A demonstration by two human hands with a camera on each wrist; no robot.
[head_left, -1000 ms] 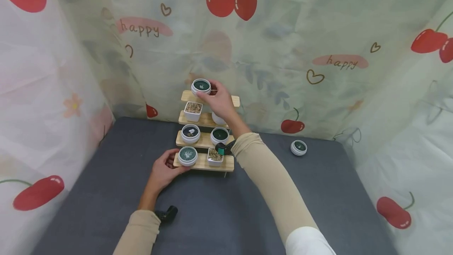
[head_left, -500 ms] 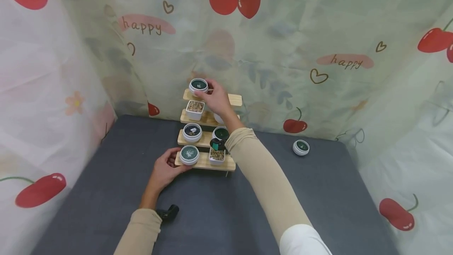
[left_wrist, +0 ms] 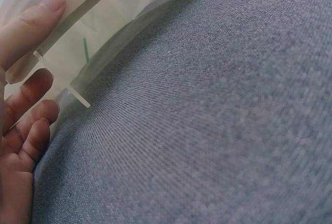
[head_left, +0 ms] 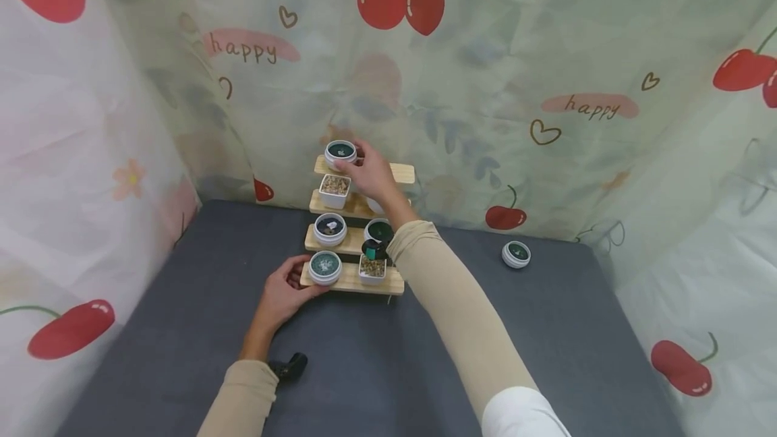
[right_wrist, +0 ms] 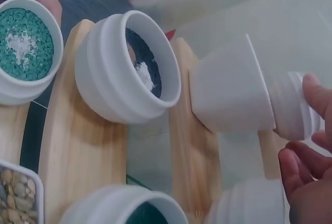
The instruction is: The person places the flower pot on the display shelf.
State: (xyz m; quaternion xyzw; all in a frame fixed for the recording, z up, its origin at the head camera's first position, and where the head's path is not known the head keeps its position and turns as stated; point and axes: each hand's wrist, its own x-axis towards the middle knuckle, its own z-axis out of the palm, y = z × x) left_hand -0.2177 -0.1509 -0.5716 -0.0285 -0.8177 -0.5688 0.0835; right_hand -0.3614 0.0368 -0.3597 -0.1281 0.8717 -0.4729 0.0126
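My right hand (head_left: 372, 172) pinches a small white round pot (head_left: 341, 149) with dark green filling at the left end of the stand's top step. In the right wrist view its thumb touches the rim side of that pot (right_wrist: 293, 105). My left hand (head_left: 282, 295) grips the left end of the wooden tiered stand (head_left: 351, 280) at its bottom step, thumb along the front by a teal-filled round pot (head_left: 325, 275). In the left wrist view the thumb (left_wrist: 31, 27) lies over the board's edge, the other fingers curled below.
On the lower steps stand a square pot (head_left: 333, 199) of pebbles, a dark-blue-filled pot (head_left: 330, 237), a green-filled pot (head_left: 378, 228) and another pebble pot (head_left: 372, 278). My right forearm partly hides a white pot (head_left: 374, 206). Another green-filled pot (head_left: 516, 258) sits right on the grey table (head_left: 461, 356).
My right hand has shifted the pot slightly left along the top step and a little lower. The left hand keeps its place on the stand.
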